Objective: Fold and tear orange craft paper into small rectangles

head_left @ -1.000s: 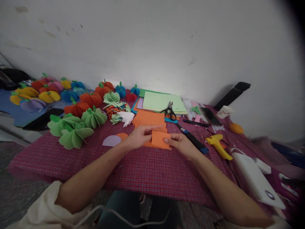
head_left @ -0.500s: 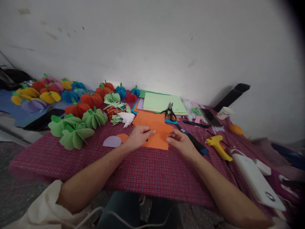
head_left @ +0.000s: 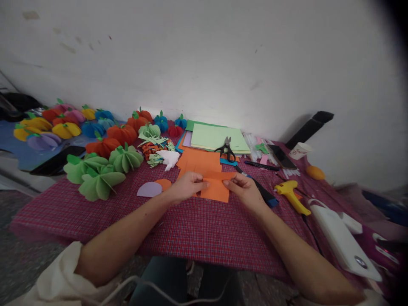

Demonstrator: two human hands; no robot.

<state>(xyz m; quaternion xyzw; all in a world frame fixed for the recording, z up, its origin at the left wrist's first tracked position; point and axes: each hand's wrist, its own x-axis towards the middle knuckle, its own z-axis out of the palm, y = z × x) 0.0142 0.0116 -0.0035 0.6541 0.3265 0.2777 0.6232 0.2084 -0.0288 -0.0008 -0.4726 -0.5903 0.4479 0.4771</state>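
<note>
Between my two hands is a piece of orange paper (head_left: 216,191), bent across so that its far part stands up from the near part. My left hand (head_left: 187,186) pinches its left edge between thumb and fingers. At the right edge, my right hand (head_left: 244,189) grips it the same way. Behind it lies more orange paper (head_left: 200,158), flat on the checked cloth. A purple half-round paper piece (head_left: 149,189) rests left of my left hand, partly over an orange one (head_left: 163,184). Black-handled scissors (head_left: 226,149) lie beyond my hands on the stacked sheets.
Several paper pumpkins (head_left: 100,180) stand on the left, with paper scraps (head_left: 157,148) beside them. Light green sheets (head_left: 219,136) lie against the wall. To the right are a blue-black cutter (head_left: 266,193), a yellow glue gun (head_left: 291,196), a phone (head_left: 282,156) and a white device (head_left: 342,238).
The orange paper between my hands has been bent and its upper part now stands up as a narrow strip. My right hand has closed on its right edge.
</note>
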